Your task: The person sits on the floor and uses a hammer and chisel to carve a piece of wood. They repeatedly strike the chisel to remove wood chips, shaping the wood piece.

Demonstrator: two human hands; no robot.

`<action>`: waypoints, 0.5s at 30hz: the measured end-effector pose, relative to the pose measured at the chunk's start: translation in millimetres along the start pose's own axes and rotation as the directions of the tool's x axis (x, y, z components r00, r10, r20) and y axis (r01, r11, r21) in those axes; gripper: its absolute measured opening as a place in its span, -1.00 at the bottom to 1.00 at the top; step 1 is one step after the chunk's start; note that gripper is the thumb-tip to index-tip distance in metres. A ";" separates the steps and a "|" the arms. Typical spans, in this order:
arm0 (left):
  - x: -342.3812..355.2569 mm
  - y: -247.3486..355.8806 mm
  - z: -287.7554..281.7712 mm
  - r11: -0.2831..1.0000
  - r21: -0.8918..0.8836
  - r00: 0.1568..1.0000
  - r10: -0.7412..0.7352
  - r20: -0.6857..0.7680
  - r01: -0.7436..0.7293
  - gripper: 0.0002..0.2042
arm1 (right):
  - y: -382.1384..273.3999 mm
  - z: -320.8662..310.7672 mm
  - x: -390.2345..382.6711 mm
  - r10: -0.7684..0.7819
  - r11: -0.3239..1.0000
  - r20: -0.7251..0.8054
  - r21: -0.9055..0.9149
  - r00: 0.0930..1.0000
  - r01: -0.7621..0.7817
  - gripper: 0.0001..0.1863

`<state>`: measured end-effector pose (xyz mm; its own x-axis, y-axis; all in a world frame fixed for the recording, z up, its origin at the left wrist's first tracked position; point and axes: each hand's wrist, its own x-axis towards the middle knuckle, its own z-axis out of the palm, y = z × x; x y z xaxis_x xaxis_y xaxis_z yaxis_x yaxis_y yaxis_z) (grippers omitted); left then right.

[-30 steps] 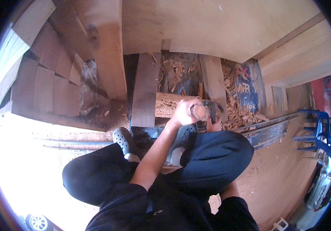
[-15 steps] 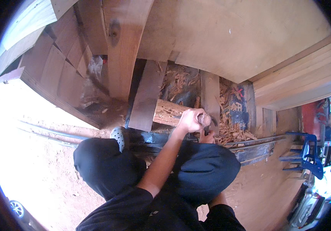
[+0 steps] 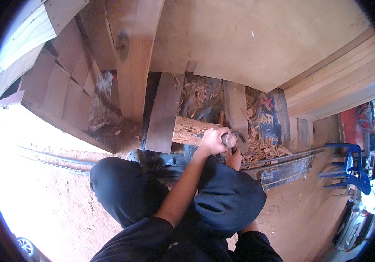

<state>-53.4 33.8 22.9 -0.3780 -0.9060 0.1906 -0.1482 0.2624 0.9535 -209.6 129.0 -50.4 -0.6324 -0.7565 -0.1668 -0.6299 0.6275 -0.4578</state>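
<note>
Grasping a stubby brown cylinder (image 3: 229, 139) with a round end, the left hand (image 3: 215, 141) had a clenched grip; the right hand (image 3: 234, 159), just below a dark curved metal tool (image 3: 241, 136), was too obscured to tell whether it held anything. If the left grip slipped, the metal risked catching its knuckles. Beside that hand lay a rough pale wooden block (image 3: 189, 129); farther out, tan wood splinters (image 3: 198, 91) lay on dark plastic sheeting (image 3: 202, 114) between flat brown boards (image 3: 164, 114).
</note>
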 end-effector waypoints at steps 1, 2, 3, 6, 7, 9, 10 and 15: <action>-0.3 0.8 -0.9 1.000 0.015 1.000 -0.023 0.020 0.022 -0.67 | 0.8 1.4 1.4 -0.020 1.000 -0.016 -0.015 1.000 0.019 -0.40; 0.7 1.3 -2.6 0.999 0.032 0.998 -0.042 0.037 0.041 -0.67 | 1.5 3.0 2.6 -0.006 0.999 -0.027 -0.036 1.000 0.005 -0.41; 1.8 1.6 -4.8 1.000 0.007 0.999 -0.030 0.034 0.030 -0.67 | 2.5 4.3 3.8 0.005 0.998 -0.037 -0.058 0.999 -0.008 -0.42; 2.3 3.5 -11.2 0.999 -0.029 0.999 -0.014 0.033 0.015 -0.68 | 3.9 5.4 4.0 0.040 0.998 -0.030 -0.055 0.999 -0.042 -0.47; 2.1 4.0 -13.0 0.999 -0.037 1.000 0.003 0.011 -0.002 -0.68 | 3.9 5.0 3.2 -0.006 1.000 -0.038 -0.006 0.999 0.006 -0.48; 1.5 4.8 -15.5 0.999 -0.053 1.000 -0.006 0.012 0.006 -0.68 | 3.1 3.8 1.2 -0.048 0.997 -0.061 0.057 0.997 0.051 -0.51; 1.4 5.1 -16.1 0.998 -0.066 1.000 -0.019 0.004 0.019 -0.68 | 2.5 3.3 0.4 -0.030 0.999 -0.058 0.044 0.998 0.033 -0.51; 6.2 1.9 -13.1 0.992 -0.121 1.000 -0.019 -0.018 0.016 -0.66 | 2.4 4.1 1.3 0.030 1.000 -0.047 0.012 0.998 -0.029 -0.51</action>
<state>-44.1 24.3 29.0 -0.3587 -0.9165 0.1769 -0.0423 0.2052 0.9778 -210.1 128.7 -55.3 -0.6715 -0.7279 -0.1386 -0.6059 0.6470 -0.4629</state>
